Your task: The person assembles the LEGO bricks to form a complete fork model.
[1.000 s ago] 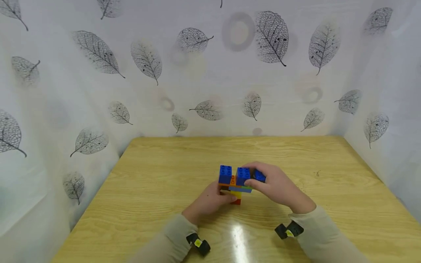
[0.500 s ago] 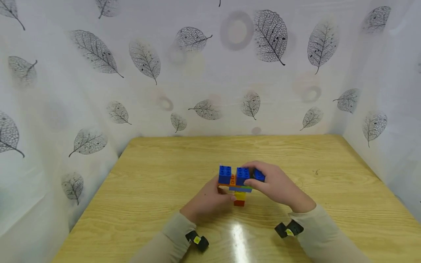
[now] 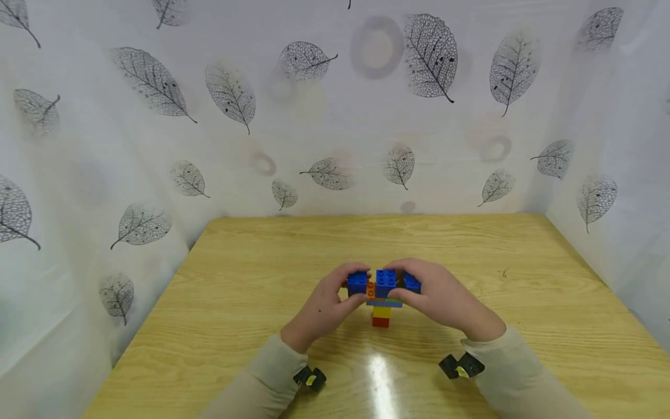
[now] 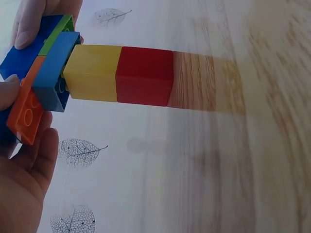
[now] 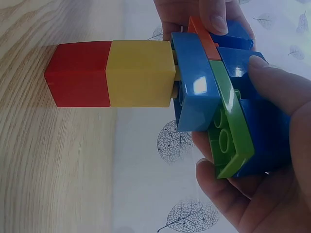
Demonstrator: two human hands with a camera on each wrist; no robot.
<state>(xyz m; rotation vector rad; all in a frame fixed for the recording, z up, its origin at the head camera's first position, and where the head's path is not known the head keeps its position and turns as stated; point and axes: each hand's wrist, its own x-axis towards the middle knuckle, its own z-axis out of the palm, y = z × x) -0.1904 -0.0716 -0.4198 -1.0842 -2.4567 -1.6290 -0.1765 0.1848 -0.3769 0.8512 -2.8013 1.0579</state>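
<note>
A toy-brick build stands at the table's middle. Its base is a red brick (image 5: 80, 73) under a yellow brick (image 5: 141, 73). Above sits a light blue brick (image 5: 194, 82), tilted against the yellow one with a narrow gap between them. An orange brick (image 4: 29, 109) and a green brick (image 5: 233, 126) lie side by side over that. Blue bricks top the build. My left hand (image 3: 324, 299) grips the left blue brick (image 3: 357, 283), thumb in front. With my right hand (image 3: 442, 294) I hold the middle blue brick (image 3: 385, 283) and the right blue brick (image 3: 412, 282), partly hidden by fingers.
The wooden table (image 3: 251, 250) stretches around the build. Behind it and at both sides hangs a pale curtain (image 3: 335, 128) printed with leaves. Each wrist wears a black camera mount, such as the left mount (image 3: 310, 378).
My left hand has moved up from beside the yellow brick and under the orange one to the left blue brick, which now sits lower. My right hand has hardly moved.
</note>
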